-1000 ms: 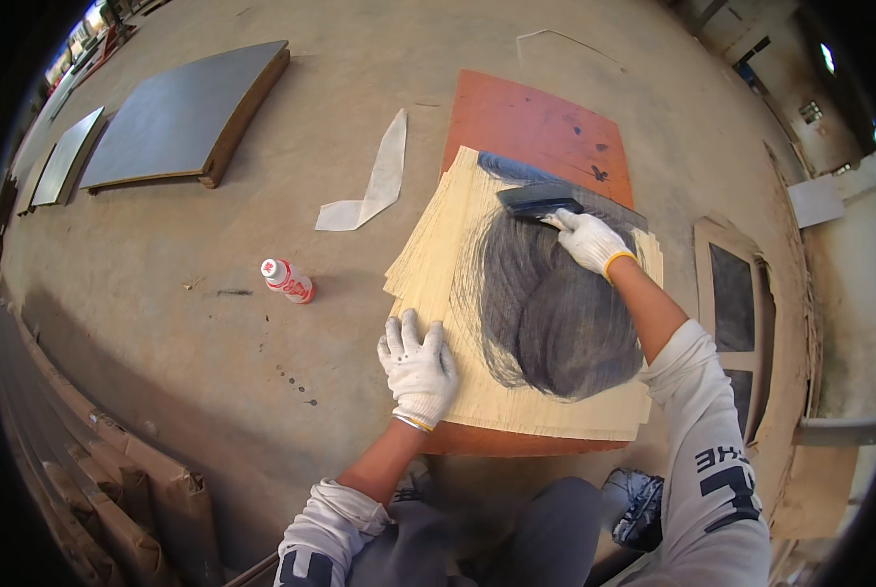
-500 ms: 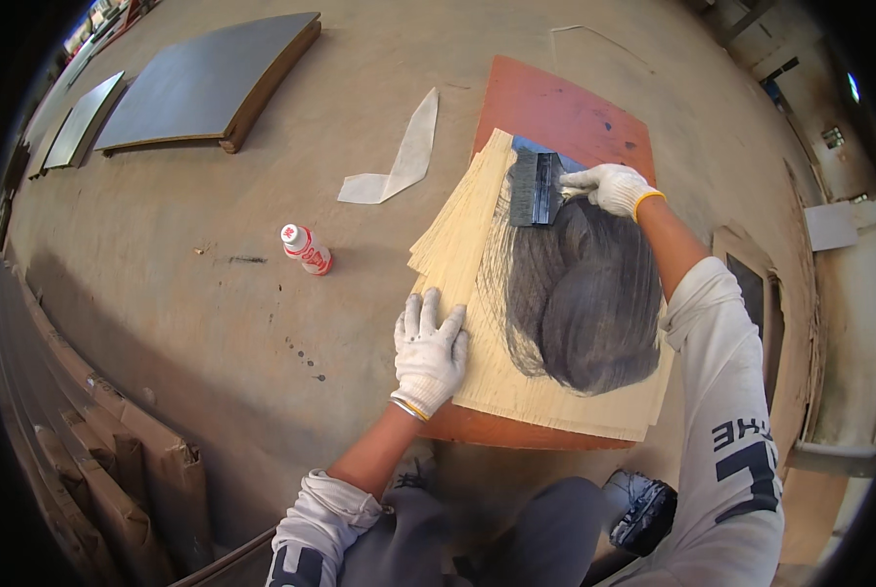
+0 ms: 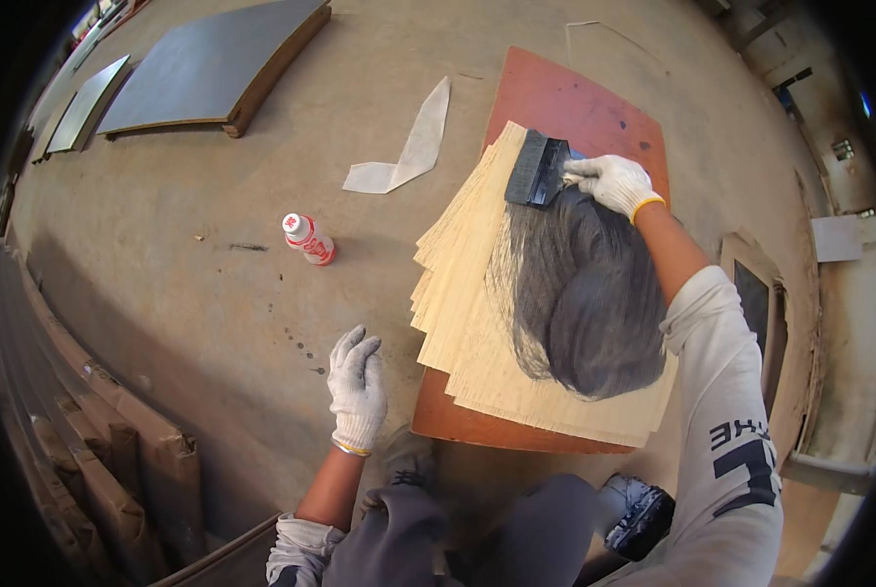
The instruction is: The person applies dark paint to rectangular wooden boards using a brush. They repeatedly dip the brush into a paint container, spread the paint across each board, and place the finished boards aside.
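Note:
My right hand (image 3: pixel 616 184), in a white knit glove, is closed around the handle of a wide, dark-bristled brush (image 3: pixel 538 168). The brush rests near the far edge of a fanned stack of pale wood veneer sheets (image 3: pixel 467 293). Dark grey paint (image 3: pixel 599 303) in swirling strokes covers much of the top sheet's right part. Under the stack lies a reddish-brown board (image 3: pixel 575 98), showing at the far and near ends. My left hand (image 3: pixel 358 386), gloved too, is off the stack to its left, fingers loosely curved and holding nothing.
A white bottle with red markings (image 3: pixel 309 240) stands on the floor left of the stack. Beyond it lies a bent white strip (image 3: pixel 408 152). Large grey panels (image 3: pixel 213 64) are at far left, brown wrapped bundles (image 3: pixel 115 450) at near left. A dark-smeared container (image 3: pixel 638 514) sits by my leg.
My left hand has lifted off the veneer sheets and moved left, toward me. My right hand still holds the brush, which has shifted slightly and turned at the far edge.

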A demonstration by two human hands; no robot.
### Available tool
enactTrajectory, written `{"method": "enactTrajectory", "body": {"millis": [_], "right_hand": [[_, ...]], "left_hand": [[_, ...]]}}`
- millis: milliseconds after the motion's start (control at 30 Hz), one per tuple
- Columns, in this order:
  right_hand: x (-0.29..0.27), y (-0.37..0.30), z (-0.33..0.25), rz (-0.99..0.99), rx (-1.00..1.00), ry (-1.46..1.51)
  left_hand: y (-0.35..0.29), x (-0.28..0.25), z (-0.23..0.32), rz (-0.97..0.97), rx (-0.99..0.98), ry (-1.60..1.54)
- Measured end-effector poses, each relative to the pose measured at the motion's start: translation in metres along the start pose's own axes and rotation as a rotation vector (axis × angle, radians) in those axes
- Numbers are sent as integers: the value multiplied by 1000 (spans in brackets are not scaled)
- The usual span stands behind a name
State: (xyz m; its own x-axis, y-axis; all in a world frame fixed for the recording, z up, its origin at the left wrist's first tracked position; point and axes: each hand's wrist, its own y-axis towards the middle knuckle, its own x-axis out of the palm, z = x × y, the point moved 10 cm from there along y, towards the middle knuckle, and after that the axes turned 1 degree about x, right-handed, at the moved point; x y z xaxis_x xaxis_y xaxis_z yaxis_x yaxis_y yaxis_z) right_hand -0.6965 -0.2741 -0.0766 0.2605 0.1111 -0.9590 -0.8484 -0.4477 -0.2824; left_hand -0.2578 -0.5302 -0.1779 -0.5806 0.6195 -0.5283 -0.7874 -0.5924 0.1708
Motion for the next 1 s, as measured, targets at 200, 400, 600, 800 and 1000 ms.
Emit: {"method": "enactTrajectory", "body": {"millis": [200,400,600,800,1000], "right_hand": [[15,-19,-14,-36,-209,-28],[26,-75,-35,-54,-152,-138],[14,-59,-2,95,-122,-48],[59,-177,-86,-72,-421,-182],[21,-91,3,41,-25,-27]], "left_hand": [[-2,-9,-5,0,-16,-14],[-13,-20,-16,24,-61,-23],[-14,-10,-5,17,-74,-95],[-21,-24,-5,37,-58,-49],[-24,-20,0,37,-50,-68]]}}
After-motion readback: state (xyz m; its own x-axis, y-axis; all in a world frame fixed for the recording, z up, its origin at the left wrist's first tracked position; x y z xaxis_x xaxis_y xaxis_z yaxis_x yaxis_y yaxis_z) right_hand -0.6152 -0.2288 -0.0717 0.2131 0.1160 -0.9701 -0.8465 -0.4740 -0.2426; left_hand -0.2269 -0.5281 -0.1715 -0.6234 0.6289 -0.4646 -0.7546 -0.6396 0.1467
